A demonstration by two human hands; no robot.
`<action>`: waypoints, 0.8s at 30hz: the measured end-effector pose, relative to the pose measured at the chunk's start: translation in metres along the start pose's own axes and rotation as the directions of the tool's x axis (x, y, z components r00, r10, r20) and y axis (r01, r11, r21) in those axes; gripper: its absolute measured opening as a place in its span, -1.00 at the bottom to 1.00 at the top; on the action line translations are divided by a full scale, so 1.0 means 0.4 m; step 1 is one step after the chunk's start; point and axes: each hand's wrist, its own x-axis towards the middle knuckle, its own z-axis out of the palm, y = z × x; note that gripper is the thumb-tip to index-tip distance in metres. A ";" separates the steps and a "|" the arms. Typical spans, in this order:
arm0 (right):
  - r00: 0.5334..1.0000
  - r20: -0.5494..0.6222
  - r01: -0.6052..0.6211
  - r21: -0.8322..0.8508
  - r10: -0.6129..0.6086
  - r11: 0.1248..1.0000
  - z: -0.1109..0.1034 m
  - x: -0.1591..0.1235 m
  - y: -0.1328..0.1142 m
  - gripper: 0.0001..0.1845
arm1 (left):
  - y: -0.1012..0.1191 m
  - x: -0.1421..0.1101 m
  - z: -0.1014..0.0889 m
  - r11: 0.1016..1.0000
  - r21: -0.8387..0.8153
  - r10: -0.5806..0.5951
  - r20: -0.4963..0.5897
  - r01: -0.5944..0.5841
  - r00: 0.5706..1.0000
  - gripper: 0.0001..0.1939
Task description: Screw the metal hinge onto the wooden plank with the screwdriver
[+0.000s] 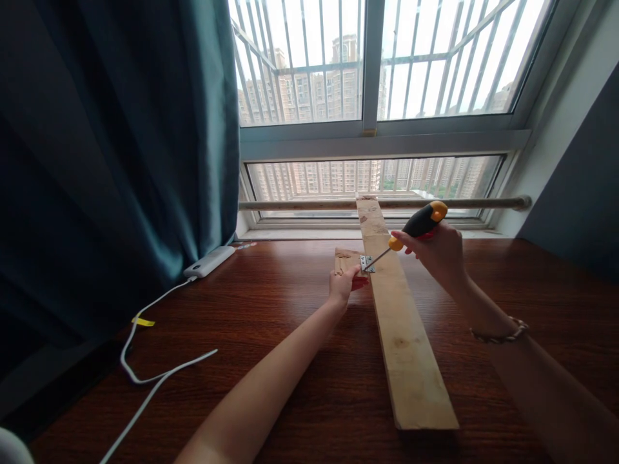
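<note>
The right hand, in the head view, grips a black-and-yellow screwdriver slantwise, its metal tip at a small silver metal hinge. The left hand pinches a short pale wooden block beside the hinge, which spans that block and a long pale wooden plank across the glossy red-brown wooden bench.

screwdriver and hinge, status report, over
Right hand gripping screwdriver, tip at hinge. Left hand holding short board, thumb by hinge. Hinge bridging short board and long plank. White cable off left, not in the way.
</note>
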 end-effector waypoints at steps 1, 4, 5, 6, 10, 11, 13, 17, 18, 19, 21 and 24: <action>1.000 -0.018 0.006 -0.002 -0.006 1.000 0.007 -0.005 -0.002 -0.58 | -0.001 0.000 0.000 1.000 -0.004 0.003 -0.003 -0.003 1.000 -0.80; 0.996 0.075 -0.066 0.168 0.054 0.984 0.013 -0.008 -0.012 -0.55 | -0.001 0.000 -0.001 1.000 -0.010 0.012 0.001 -0.012 1.000 -0.80; 0.987 0.136 -0.114 0.238 0.083 0.965 0.009 -0.005 -0.016 -0.54 | 0.000 -0.001 0.000 1.000 -0.014 0.014 0.002 -0.014 1.000 -0.80; 0.972 0.208 -0.166 0.301 0.106 0.939 0.003 0.000 -0.020 -0.53 | 0.000 -0.001 0.000 1.000 -0.017 0.015 0.001 -0.015 1.000 -0.80; 0.909 0.395 -0.307 0.428 0.130 0.850 -0.024 0.017 -0.026 -0.47 | 0.001 -0.002 0.001 1.000 -0.025 0.011 -0.009 -0.011 1.000 -0.82; 0.909 0.397 -0.307 0.430 0.128 0.849 -0.026 0.019 -0.025 -0.47 | 0.000 -0.001 0.001 0.999 -0.031 0.015 -0.008 -0.016 1.000 -0.83; 0.938 0.326 -0.248 0.388 0.120 0.887 -0.023 0.016 -0.020 -0.48 | -0.003 0.001 0.000 0.998 -0.048 0.026 -0.005 -0.026 1.000 -0.83; 0.997 0.059 -0.068 0.162 0.059 0.984 -0.001 -0.001 -0.015 -0.56 | -0.009 0.003 -0.001 0.997 -0.072 0.033 0.008 -0.032 0.999 -0.84; 0.998 0.023 -0.052 0.110 0.050 0.993 0.003 -0.005 -0.015 -0.58 | -0.009 0.003 -0.001 0.996 -0.076 0.037 0.013 -0.035 0.999 -0.83; 0.999 0.003 -0.049 0.074 0.049 0.996 0.006 -0.007 -0.015 -0.59 | -0.009 0.002 0.000 0.996 -0.079 0.042 0.015 -0.041 0.999 -0.82; 0.998 -0.028 -0.059 0.045 0.061 0.997 0.009 -0.010 -0.014 -0.59 | -0.008 0.000 0.001 0.995 -0.084 0.051 0.013 -0.050 0.999 -0.80; 0.992 -0.098 -0.075 0.091 0.084 0.993 0.010 -0.007 -0.006 -0.62 | -0.006 -0.001 0.003 0.995 -0.086 0.052 -0.010 -0.053 0.999 -0.81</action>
